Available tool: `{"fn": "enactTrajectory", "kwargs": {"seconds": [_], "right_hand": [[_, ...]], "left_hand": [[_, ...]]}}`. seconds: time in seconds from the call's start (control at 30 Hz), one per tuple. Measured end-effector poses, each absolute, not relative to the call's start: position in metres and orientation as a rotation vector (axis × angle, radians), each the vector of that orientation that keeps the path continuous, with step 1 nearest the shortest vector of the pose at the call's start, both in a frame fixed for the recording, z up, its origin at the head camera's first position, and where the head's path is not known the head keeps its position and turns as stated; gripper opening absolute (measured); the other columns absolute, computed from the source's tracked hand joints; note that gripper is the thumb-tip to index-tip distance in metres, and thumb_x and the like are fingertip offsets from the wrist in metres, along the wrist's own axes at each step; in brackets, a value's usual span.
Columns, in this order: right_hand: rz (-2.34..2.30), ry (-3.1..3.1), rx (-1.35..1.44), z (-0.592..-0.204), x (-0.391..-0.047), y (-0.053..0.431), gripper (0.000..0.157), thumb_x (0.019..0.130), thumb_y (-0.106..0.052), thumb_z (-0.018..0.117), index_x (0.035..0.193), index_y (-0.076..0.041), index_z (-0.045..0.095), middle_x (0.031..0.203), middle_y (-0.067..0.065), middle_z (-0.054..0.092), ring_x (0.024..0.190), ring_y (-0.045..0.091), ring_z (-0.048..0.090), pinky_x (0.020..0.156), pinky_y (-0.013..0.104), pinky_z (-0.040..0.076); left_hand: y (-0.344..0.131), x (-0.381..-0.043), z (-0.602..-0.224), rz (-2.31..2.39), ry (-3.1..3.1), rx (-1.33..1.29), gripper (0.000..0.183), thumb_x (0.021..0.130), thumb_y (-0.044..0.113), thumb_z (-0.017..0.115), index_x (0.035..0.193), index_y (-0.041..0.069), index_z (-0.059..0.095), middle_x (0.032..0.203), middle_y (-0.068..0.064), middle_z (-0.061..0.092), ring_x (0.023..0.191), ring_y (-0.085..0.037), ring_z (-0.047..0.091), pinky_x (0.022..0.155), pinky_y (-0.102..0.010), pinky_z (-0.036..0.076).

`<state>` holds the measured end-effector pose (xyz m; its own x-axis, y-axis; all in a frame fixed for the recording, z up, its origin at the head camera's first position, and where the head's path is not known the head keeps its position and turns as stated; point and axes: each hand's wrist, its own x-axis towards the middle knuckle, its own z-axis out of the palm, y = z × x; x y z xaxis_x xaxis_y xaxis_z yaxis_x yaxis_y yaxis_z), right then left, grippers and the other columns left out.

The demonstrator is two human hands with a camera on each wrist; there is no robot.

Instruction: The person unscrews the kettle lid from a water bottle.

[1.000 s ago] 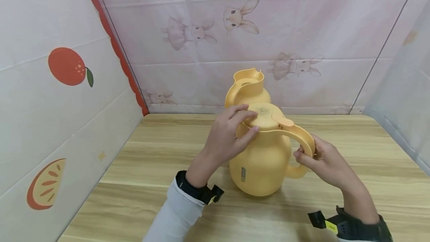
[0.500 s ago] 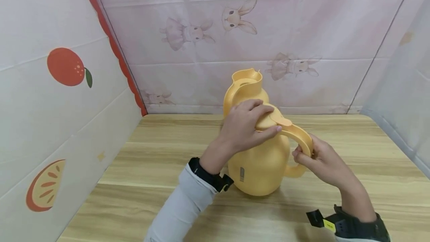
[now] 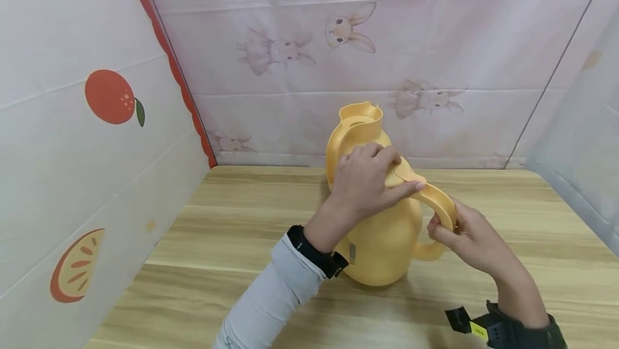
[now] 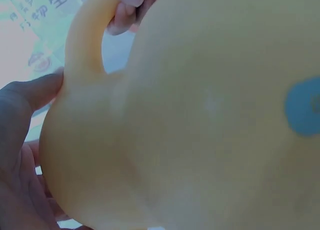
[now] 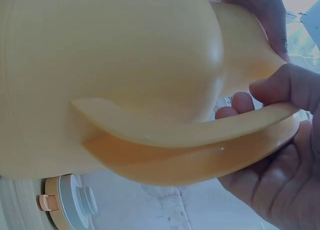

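Note:
A yellow thermos jug (image 3: 382, 241) stands upright on the table. My right hand (image 3: 476, 236) grips its handle (image 3: 437, 204), with the thumb on the inner side, as the right wrist view also shows. Over the jug's top lies my left hand (image 3: 360, 182), its fingers curled over the lid (image 3: 393, 178) and covering most of it. The left thumb reaches to the top of the handle, beside the lid's lever (image 3: 410, 170). In the left wrist view the left hand (image 4: 25, 125) spans the jug's neck, thumb on one side and fingers on the other.
Close behind stands a second yellow jug (image 3: 360, 123), its spout uncovered and partly hidden by my left hand. In the right wrist view a round lid with a grey stopper (image 5: 70, 200) lies near the jug. Printed cloth walls (image 3: 271, 112) border the wooden table (image 3: 232, 214).
My left hand has slid right across the front jug's lid, now covering more of it, its thumb moving to the handle's top. The right hand keeps its grip and the jug stays put.

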<state>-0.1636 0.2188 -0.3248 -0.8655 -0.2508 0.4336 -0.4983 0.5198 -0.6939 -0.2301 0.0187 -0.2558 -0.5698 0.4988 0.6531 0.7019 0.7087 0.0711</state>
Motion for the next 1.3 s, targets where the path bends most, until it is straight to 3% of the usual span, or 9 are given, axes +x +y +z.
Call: {"fn": "enactTrajectory", "kwargs": {"seconds": [0.33,0.67,0.93,1.1,1.3], "right_hand": [[1.259,-2.502,0.598,-0.325,-0.163,0.223,0.011,0.084,0.003,0.055,0.087,-0.006,0.051,0.075,0.008,0.054,0.065,0.016,0.049,0.053,0.029,0.043],[1.244,-2.519,0.589,-0.326,-0.165,0.227,0.011,0.083,0.003,0.057,0.083,-0.006,0.05,0.076,0.007,0.056,0.065,0.016,0.05,0.053,0.029,0.044],[1.279,-2.531,0.587,-0.325,-0.166,0.228,0.009,0.084,0.001,0.056,0.083,-0.005,0.051,0.076,0.009,0.056,0.066,0.017,0.05,0.054,0.029,0.045],[1.299,-2.526,0.628,-0.324,-0.161,0.224,0.007,0.084,0.001,0.056,0.082,-0.004,0.052,0.075,0.006,0.056,0.065,0.016,0.051,0.054,0.029,0.045],[1.31,-2.499,0.739,-0.323,-0.157,0.219,0.009,0.084,0.0,0.058,0.081,-0.007,0.053,0.073,0.002,0.056,0.064,0.015,0.05,0.054,0.029,0.045]], "left_hand": [[0.025,-0.221,-0.25,-0.355,-2.334,-0.791,0.049,0.069,0.07,0.056,0.083,0.023,0.057,0.071,0.004,0.046,0.058,-0.012,0.037,0.049,-0.024,0.031],[0.028,-0.217,-0.243,-0.254,-2.373,-0.766,0.053,0.069,0.074,0.052,0.086,0.024,0.057,0.068,0.003,0.044,0.054,-0.014,0.036,0.045,-0.023,0.03],[0.028,-0.215,-0.234,-0.172,-2.513,-0.728,0.059,0.069,0.079,0.046,0.075,0.02,0.046,0.066,0.001,0.041,0.052,-0.014,0.038,0.039,-0.024,0.03],[0.034,-0.214,-0.235,-0.036,-2.525,-0.666,0.056,0.075,0.075,0.041,0.077,0.02,0.05,0.07,0.0,0.045,0.056,-0.017,0.042,0.039,-0.026,0.033],[0.041,-0.22,-0.228,0.099,-2.473,-0.56,0.055,0.077,0.072,0.043,0.059,0.019,0.044,0.056,0.004,0.037,0.043,-0.013,0.037,0.035,-0.024,0.027]]}}
